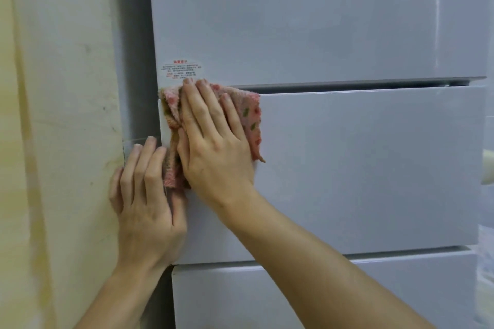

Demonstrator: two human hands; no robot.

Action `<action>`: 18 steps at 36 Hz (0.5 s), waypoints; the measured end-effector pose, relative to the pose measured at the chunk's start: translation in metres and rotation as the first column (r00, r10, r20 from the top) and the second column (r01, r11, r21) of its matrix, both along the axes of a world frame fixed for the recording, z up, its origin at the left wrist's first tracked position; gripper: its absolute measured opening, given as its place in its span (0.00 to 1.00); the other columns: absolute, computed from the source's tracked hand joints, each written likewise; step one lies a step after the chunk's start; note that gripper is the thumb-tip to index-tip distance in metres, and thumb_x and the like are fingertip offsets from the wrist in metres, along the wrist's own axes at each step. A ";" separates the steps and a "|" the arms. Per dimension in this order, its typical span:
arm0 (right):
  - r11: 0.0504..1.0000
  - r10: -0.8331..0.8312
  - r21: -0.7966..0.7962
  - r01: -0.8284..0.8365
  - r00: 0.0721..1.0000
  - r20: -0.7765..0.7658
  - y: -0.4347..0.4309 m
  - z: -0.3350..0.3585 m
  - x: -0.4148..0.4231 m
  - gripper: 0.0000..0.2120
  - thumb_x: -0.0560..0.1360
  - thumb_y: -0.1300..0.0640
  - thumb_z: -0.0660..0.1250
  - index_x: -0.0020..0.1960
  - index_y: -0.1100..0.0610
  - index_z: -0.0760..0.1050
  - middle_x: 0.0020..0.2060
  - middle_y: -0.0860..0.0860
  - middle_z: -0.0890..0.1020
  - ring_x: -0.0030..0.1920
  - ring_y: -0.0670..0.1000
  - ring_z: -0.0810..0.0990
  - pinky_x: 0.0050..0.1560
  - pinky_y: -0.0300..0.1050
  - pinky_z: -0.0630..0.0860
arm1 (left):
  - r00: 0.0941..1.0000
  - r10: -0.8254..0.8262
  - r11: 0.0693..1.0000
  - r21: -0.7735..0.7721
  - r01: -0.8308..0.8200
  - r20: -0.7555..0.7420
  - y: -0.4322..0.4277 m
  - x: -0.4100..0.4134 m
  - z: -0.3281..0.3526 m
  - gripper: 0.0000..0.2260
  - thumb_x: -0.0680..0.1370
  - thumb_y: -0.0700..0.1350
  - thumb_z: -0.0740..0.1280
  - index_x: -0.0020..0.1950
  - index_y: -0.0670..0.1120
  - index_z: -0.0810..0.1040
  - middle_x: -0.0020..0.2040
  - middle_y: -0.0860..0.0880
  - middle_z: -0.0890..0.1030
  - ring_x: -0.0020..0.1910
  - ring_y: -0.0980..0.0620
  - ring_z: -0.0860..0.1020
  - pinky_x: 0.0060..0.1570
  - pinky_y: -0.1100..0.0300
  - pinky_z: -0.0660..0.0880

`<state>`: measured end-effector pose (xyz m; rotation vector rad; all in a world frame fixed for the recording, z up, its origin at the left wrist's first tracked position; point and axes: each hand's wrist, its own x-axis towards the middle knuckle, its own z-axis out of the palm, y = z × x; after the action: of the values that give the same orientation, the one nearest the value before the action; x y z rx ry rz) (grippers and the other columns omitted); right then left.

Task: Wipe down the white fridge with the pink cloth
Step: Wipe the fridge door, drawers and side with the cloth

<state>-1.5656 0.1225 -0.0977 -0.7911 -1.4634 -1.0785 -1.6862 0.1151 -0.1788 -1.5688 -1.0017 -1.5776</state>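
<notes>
The white fridge (361,157) fills the view, with an upper door, a middle drawer front and a lower drawer front. A pink cloth (250,115) with green and red spots lies against the top left corner of the middle drawer. My right hand (213,141) presses flat on the cloth with straight fingers that reach the gap under the upper door. My left hand (144,195) rests with straight fingers on the drawer's left edge, its thumb beside the cloth's hanging lower end.
A yellowish wall (58,141) stands close on the left, leaving a narrow dark gap beside the fridge. A small sticker with red print (181,70) sits on the upper door just above the cloth. The fridge's right edge is at the far right.
</notes>
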 end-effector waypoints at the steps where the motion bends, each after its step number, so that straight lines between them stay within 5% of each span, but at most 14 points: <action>1: 1.000 0.002 -0.016 -0.002 1.000 0.022 0.000 0.000 -0.002 0.24 0.87 0.57 0.55 0.81 0.61 0.64 0.81 0.54 0.65 0.83 0.53 0.60 0.83 0.54 0.56 | 1.000 0.002 1.000 -0.012 -0.002 0.012 0.001 -0.005 0.000 0.29 0.76 0.40 0.59 0.79 0.39 0.66 0.80 0.40 0.67 0.81 0.40 0.62 0.81 0.43 0.53; 9: 0.994 0.019 -0.109 -0.002 0.989 0.148 -0.006 -0.010 -0.003 0.24 0.88 0.53 0.56 0.83 0.57 0.62 0.83 0.52 0.62 0.84 0.53 0.55 0.84 0.54 0.50 | 0.995 0.082 0.987 -0.140 -0.074 0.052 0.018 -0.045 -0.010 0.32 0.79 0.42 0.59 0.84 0.42 0.57 0.85 0.43 0.57 0.85 0.43 0.52 0.83 0.41 0.50; 18: 0.967 -0.059 -0.222 0.125 0.958 0.279 -0.018 -0.121 0.015 0.26 0.88 0.51 0.57 0.85 0.53 0.57 0.85 0.50 0.56 0.85 0.51 0.49 0.85 0.51 0.44 | 0.999 0.037 0.983 -0.179 -0.034 0.017 0.021 -0.057 -0.036 0.29 0.84 0.47 0.52 0.86 0.45 0.55 0.87 0.47 0.51 0.86 0.47 0.49 0.83 0.41 0.48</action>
<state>-1.5509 0.1049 -0.2192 -0.9145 -1.8284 -1.1285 -1.7430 0.1365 -0.2147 -1.6471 -1.2045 -1.5169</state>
